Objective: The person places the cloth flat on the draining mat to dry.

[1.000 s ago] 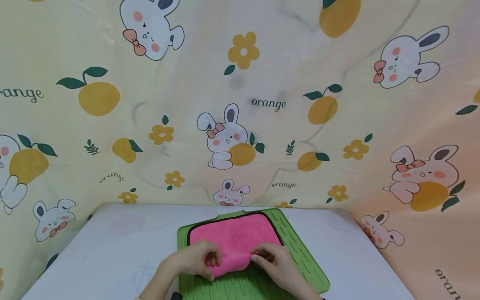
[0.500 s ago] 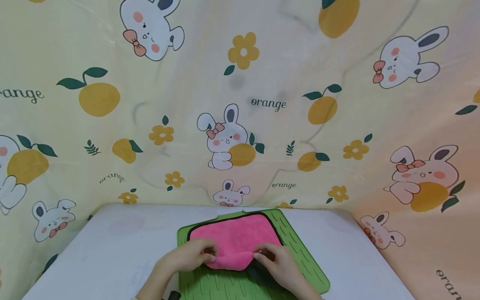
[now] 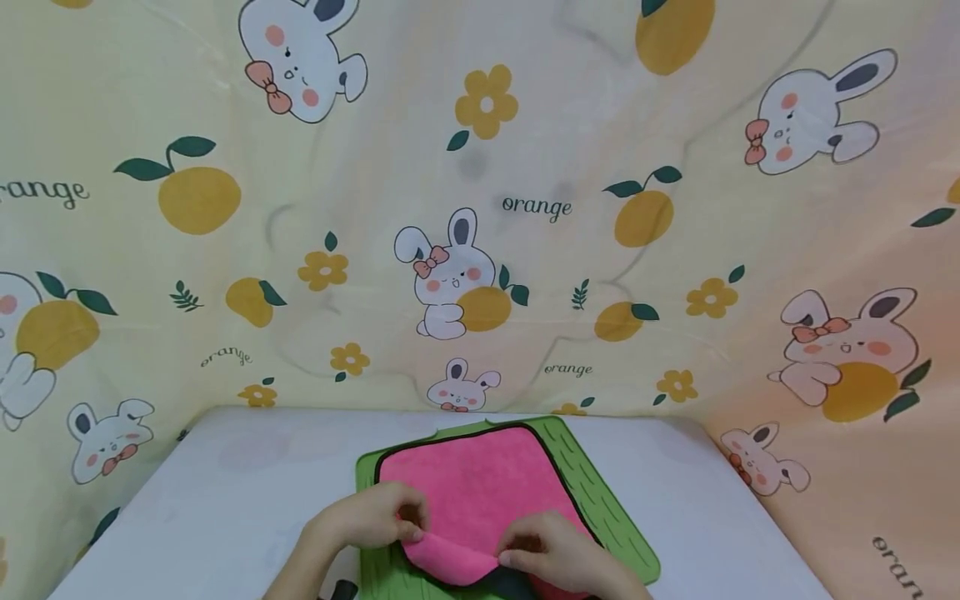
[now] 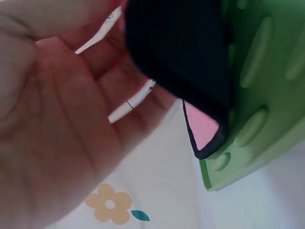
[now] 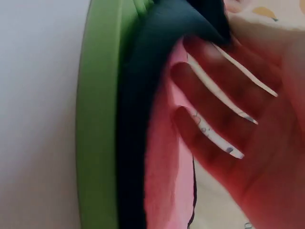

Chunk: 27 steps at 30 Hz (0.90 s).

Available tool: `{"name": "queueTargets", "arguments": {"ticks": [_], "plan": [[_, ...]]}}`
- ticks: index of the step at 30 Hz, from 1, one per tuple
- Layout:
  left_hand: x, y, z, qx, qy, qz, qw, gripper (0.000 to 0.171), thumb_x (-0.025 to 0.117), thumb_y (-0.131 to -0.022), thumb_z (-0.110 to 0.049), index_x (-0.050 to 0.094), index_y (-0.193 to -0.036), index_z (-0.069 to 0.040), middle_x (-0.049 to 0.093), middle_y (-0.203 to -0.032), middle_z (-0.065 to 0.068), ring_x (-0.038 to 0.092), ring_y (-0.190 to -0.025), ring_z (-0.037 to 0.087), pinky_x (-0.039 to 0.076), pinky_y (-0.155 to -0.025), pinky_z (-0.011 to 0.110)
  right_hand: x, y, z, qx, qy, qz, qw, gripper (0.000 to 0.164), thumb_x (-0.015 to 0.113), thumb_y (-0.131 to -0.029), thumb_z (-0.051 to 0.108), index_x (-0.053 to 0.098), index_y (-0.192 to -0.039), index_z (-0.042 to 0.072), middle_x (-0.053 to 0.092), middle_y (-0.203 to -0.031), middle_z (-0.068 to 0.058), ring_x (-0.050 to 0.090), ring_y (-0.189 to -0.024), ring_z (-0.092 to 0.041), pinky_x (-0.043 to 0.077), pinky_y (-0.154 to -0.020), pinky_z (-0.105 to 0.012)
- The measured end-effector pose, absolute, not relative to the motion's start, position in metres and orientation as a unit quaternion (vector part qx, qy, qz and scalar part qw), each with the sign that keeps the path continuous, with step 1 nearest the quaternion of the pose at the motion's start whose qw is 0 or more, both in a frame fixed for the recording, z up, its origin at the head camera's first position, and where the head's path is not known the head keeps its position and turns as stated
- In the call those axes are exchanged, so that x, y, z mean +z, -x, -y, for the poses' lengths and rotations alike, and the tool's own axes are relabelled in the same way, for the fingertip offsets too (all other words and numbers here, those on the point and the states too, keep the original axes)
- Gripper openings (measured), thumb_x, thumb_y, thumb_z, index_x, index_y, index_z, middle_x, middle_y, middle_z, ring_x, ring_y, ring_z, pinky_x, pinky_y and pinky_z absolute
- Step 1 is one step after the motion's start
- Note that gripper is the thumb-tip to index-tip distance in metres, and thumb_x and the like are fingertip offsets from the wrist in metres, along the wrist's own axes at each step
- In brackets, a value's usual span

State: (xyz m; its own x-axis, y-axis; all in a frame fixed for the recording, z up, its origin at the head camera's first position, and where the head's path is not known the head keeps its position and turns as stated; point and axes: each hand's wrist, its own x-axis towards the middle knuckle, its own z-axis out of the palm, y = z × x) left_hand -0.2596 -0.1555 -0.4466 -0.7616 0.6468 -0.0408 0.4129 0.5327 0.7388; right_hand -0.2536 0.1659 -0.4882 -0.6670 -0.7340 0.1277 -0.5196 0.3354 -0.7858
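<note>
A pink cloth (image 3: 472, 475) with black edging lies over a green ridged mat (image 3: 600, 500) on the white table. My left hand (image 3: 375, 512) pinches the cloth's near edge between thumb and fingers on the left. On the right, my right hand (image 3: 558, 554) pinches that same edge, which is raised and turned up between the hands. The dark underside (image 4: 181, 47) of the cloth shows in the left wrist view, beside the left palm. In the right wrist view the other fingers (image 5: 205, 129) of the right hand are spread next to the pink side. Both pinching fingertips are partly hidden.
The white table (image 3: 247, 483) extends to both sides of the mat. Behind it hangs a curtain (image 3: 487, 167) printed with rabbits and oranges. A small black object (image 3: 344, 590) is at the bottom edge near my left forearm.
The cloth's near edge has come toward me, and more of its pink face shows. My right hand has moved nearer with it. The left hand has shifted slightly left.
</note>
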Motion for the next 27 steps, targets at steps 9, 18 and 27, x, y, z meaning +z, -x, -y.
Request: {"name": "queueTargets", "arguments": {"ticks": [9,18,27], "plan": [[-0.455,0.243,0.155,0.357,-0.308,-0.865,0.174,0.019,0.075,-0.089,0.004,0.072,-0.087,-0.015,0.064,-0.082,-0.011,0.058,-0.077,0.002,0.051,-0.071,0.025,-0.484,0.244,-0.163,-0.378,0.405,-0.82,0.146,0.009,0.068,-0.102,0.023,0.077,-0.104,0.022,0.07,-0.095,0.019,0.062,-0.086,0.004,0.054,-0.076,-0.022],[-0.463,0.224,0.153,0.285,-0.335,-0.895,0.073,0.01,0.071,-0.099,-0.014,0.068,-0.103,-0.022,0.057,-0.095,-0.02,0.053,-0.079,-0.003,0.051,-0.073,0.022,-0.487,0.239,-0.211,-0.418,0.39,-0.821,0.009,0.008,0.067,-0.102,0.012,0.072,-0.108,0.01,0.07,-0.095,0.003,0.06,-0.083,-0.002,0.054,-0.066,-0.025],[-0.484,0.21,0.156,0.248,-0.474,-0.844,-0.037,0.008,0.071,-0.101,-0.018,0.066,-0.106,-0.021,0.056,-0.099,-0.014,0.052,-0.084,-0.006,0.047,-0.075,0.012,-0.506,0.231,-0.266,-0.342,0.355,-0.869,-0.042,0.007,0.071,-0.099,0.013,0.072,-0.101,0.02,0.061,-0.097,0.012,0.055,-0.082,0.003,0.051,-0.066,-0.024]]}}
